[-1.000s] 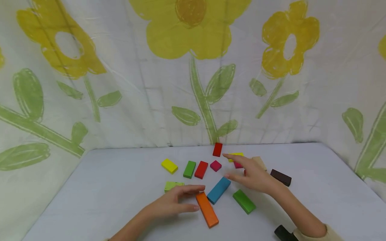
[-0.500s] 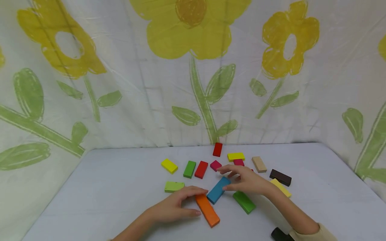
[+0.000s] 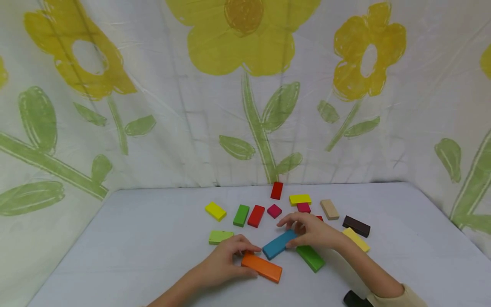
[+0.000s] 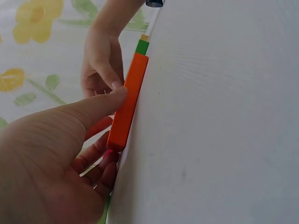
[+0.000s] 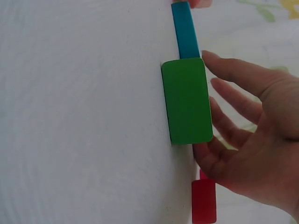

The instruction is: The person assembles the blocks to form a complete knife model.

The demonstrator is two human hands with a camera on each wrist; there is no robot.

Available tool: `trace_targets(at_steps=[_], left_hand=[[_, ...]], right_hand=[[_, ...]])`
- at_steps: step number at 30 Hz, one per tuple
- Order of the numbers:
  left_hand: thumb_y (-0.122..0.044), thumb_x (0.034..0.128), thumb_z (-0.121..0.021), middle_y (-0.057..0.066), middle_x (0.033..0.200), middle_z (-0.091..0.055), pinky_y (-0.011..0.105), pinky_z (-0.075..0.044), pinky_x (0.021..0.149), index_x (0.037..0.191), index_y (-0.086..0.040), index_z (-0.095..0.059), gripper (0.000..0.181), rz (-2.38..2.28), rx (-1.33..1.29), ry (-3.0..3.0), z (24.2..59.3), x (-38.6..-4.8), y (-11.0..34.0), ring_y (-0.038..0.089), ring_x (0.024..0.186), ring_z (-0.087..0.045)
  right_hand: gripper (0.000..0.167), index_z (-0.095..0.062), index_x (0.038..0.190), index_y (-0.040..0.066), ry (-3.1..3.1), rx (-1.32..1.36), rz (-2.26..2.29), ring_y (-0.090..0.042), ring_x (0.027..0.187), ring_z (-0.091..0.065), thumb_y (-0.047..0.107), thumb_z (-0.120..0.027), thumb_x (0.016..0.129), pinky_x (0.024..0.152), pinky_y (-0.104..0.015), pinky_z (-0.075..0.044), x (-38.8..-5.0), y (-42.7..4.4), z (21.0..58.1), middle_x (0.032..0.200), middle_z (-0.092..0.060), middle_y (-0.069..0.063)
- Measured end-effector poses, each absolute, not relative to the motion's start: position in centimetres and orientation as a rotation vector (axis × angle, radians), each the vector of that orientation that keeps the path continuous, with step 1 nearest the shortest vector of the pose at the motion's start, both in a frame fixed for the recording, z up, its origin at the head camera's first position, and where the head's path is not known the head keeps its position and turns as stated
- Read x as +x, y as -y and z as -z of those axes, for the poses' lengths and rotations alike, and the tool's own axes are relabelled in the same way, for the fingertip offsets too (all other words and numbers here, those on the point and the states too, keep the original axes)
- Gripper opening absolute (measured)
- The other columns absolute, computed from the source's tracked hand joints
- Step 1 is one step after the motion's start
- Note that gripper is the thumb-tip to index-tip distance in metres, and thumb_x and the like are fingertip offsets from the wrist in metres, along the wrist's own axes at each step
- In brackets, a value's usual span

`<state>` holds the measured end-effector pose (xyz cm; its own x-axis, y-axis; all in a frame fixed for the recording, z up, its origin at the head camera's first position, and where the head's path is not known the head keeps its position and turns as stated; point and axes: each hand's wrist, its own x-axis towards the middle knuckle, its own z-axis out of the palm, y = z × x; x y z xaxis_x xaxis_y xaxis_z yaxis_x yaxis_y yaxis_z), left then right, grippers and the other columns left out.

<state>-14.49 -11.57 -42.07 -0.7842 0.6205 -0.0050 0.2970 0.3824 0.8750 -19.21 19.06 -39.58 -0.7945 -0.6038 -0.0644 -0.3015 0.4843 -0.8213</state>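
Observation:
My left hand (image 3: 227,261) pinches the left end of a long orange block (image 3: 262,267). In the left wrist view, the thumb lies on the near face of the orange block (image 4: 128,102), with the other fingers behind it. My right hand (image 3: 312,230) holds the right end of a blue block (image 3: 279,244), thumb on the near side and fingers beyond. Just right of it lies a green block (image 3: 310,258), partly under the hand. In the right wrist view the green block (image 5: 187,100) stands in front of the blue block (image 5: 185,30).
Behind the hands lie red (image 3: 256,216), green (image 3: 241,215), yellow (image 3: 215,211) and magenta (image 3: 274,211) blocks. A light green block (image 3: 220,237) sits beside the left hand. Pale yellow (image 3: 356,239), dark brown (image 3: 356,226) and beige (image 3: 330,209) blocks lie right. A flowered curtain (image 3: 172,128) hangs behind.
The right hand has come down and in from the far right onto the blue block, which has turned slightly. The left hand has taken hold of the orange block and turned it more crosswise.

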Motion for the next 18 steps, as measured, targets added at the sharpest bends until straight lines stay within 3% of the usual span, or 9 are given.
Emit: trace_targets(at_steps=[5, 18], left_hand=[[-0.024, 0.0915, -0.085, -0.008, 0.103, -0.064, 0.02, -0.049, 0.081, 0.118, -0.019, -0.081, 0.028, -1.332, 0.828, -2.353, 42.1, -14.5, 11.5, 0.007, 0.095, -0.056], [-0.027, 0.089, -0.086, -0.012, 0.098, -0.067, 0.021, -0.053, 0.081, 0.107, -0.024, -0.081, 0.019, -1.217, 0.794, -2.349, 41.3, -15.0, 12.8, 0.008, 0.094, -0.06]], right_hand=[[0.038, -0.072, 0.125, 0.005, -2.36, -0.761, 1.21, -0.02, 0.094, -0.056, 0.012, -0.084, 0.09, 0.077, -0.02, -0.05, -19.2, -19.1, 39.6, 0.108, -0.066, -0.004], [0.03, -0.075, 0.115, 0.007, -2.363, -0.729, 1.18, -0.02, 0.097, -0.053, 0.012, -0.086, 0.088, 0.077, -0.021, -0.046, -19.0, -19.2, 39.7, 0.111, -0.07, -0.002]])
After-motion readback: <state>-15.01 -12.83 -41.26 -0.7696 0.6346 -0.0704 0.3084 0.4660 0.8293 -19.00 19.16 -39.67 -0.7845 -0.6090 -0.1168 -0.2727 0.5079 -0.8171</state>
